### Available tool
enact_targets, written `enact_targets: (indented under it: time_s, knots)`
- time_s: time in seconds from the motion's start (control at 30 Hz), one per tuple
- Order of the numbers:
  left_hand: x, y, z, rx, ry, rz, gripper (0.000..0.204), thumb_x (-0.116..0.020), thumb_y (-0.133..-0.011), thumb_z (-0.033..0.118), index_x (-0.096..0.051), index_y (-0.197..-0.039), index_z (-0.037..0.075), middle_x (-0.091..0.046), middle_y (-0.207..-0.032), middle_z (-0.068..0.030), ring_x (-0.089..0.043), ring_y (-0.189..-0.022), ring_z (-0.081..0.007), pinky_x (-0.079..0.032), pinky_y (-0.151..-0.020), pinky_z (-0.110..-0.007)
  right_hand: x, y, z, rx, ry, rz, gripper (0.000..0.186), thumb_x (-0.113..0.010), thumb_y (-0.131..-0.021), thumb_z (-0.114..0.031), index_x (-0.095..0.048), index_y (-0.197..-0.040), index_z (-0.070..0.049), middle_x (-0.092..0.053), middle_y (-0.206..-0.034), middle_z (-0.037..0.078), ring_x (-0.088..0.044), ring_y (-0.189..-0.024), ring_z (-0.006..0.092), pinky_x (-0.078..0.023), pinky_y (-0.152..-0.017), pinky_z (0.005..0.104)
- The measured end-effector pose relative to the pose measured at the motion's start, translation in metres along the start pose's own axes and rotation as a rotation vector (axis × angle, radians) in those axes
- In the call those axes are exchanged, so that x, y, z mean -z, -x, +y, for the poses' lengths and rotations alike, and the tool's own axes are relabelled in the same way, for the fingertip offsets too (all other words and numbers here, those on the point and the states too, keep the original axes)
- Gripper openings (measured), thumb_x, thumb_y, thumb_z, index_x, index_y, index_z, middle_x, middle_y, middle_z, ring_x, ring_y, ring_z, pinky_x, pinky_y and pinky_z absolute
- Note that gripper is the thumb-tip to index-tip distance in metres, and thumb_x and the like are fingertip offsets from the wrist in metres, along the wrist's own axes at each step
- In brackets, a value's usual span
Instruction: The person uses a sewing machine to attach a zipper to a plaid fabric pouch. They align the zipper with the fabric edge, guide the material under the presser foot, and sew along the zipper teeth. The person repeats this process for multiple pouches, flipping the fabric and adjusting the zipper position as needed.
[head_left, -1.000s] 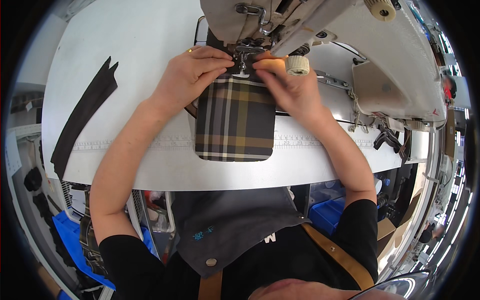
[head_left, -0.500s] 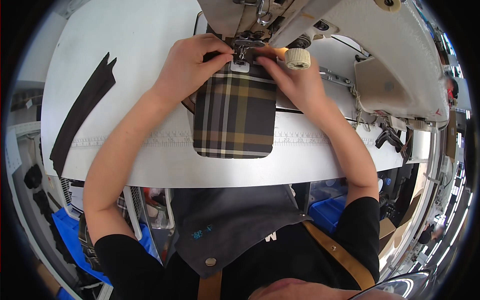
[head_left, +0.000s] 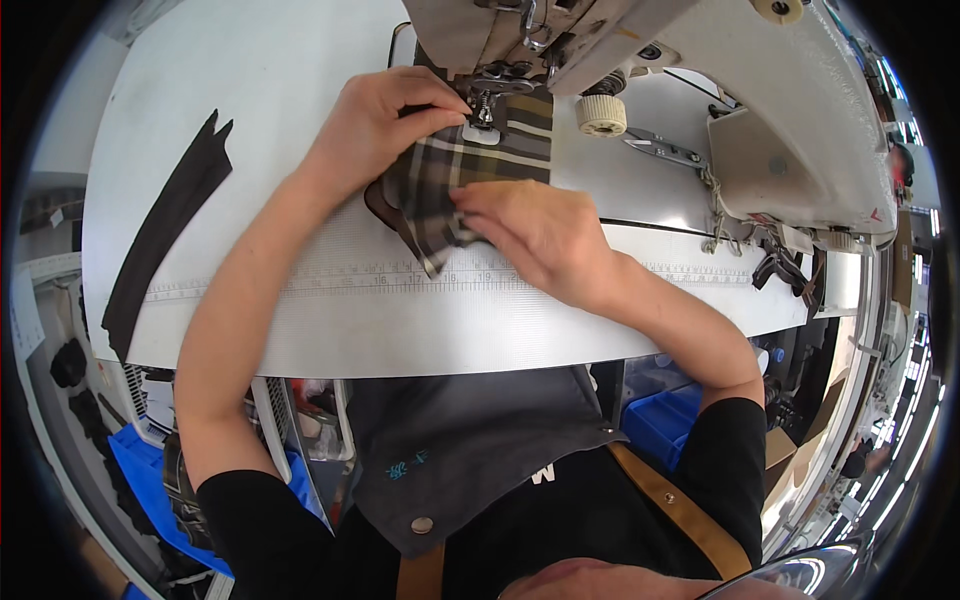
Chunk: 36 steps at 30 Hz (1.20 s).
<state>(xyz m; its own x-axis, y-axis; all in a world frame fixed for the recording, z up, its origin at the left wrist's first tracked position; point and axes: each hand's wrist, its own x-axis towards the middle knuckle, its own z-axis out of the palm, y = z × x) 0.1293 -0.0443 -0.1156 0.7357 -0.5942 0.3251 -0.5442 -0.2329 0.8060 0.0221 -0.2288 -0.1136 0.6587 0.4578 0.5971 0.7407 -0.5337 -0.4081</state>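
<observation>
A sewing machine (head_left: 740, 120) overhangs the white table. Its presser foot (head_left: 485, 110) rests on a plaid piece (head_left: 520, 135) in dark, olive and cream. My left hand (head_left: 380, 130) pinches at the piece's left edge beside the foot, fingertips partly hidden. My right hand (head_left: 540, 240) grips the lower part of the plaid piece, which is bent up and folded toward the left, slightly blurred. A dark curved edge (head_left: 390, 215) shows beneath it.
A long dark strip (head_left: 160, 240) lies at the left. Scissors (head_left: 665, 150) rest right of the needle, dark tangled bits (head_left: 785, 275) farther right. A measuring scale crosses the table (head_left: 350, 330). Blue bins (head_left: 655, 420) and white baskets sit below the front edge.
My right hand has moved from beside the presser foot down toward me, bending the plaid piece's lower part, which lay flat, leftward and up. My left hand has risen slightly.
</observation>
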Motion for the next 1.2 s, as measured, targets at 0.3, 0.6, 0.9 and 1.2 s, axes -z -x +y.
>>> enact_targets:
  time_s: [0.3,0.6,0.9,1.2]
  knots:
    - [0.010,-0.010,-0.003,0.118,0.207,-0.109,0.014,-0.066,-0.081,0.007,-0.070,-0.089,-0.004,-0.068,-0.085,-0.0077,-0.061,-0.079,-0.0134,-0.048,-0.076,-0.026,0.004,-0.019,-0.007,0.046,-0.004,0.006,0.012,-0.068,-0.074,-0.007,-0.062,-0.082,-0.001,-0.067,-0.083,0.012,-0.066,-0.074,0.0251,-0.054,-0.061,0.0323]
    - [-0.002,-0.003,0.015,0.249,0.123,0.038,0.015,-0.066,-0.082,0.010,-0.069,-0.089,-0.004,-0.069,-0.082,-0.0071,-0.062,-0.076,-0.0116,-0.049,-0.072,-0.025,0.011,0.008,-0.001,0.146,0.112,-0.172,0.018,-0.065,-0.070,-0.005,-0.062,-0.086,0.002,-0.067,-0.100,0.015,-0.067,-0.093,0.0272,-0.056,-0.074,0.0334]
    - [0.005,-0.007,0.017,0.259,0.135,-0.028,0.015,-0.066,-0.082,0.009,-0.069,-0.088,-0.004,-0.068,-0.082,-0.0069,-0.062,-0.077,-0.0117,-0.049,-0.074,-0.025,0.009,0.004,-0.004,0.169,0.185,-0.192,0.016,-0.063,-0.069,-0.008,-0.058,-0.082,0.001,-0.067,-0.098,0.015,-0.067,-0.092,0.0258,-0.055,-0.072,0.0328]
    - [-0.002,-0.004,0.017,0.248,0.135,0.005,0.015,-0.066,-0.081,0.009,-0.068,-0.086,-0.005,-0.065,-0.083,-0.0076,-0.061,-0.077,-0.0137,-0.049,-0.073,-0.026,0.010,0.003,-0.004,0.169,0.183,-0.196,0.016,-0.062,-0.070,-0.008,-0.058,-0.083,0.001,-0.067,-0.099,0.015,-0.067,-0.093,0.0259,-0.055,-0.070,0.0332]
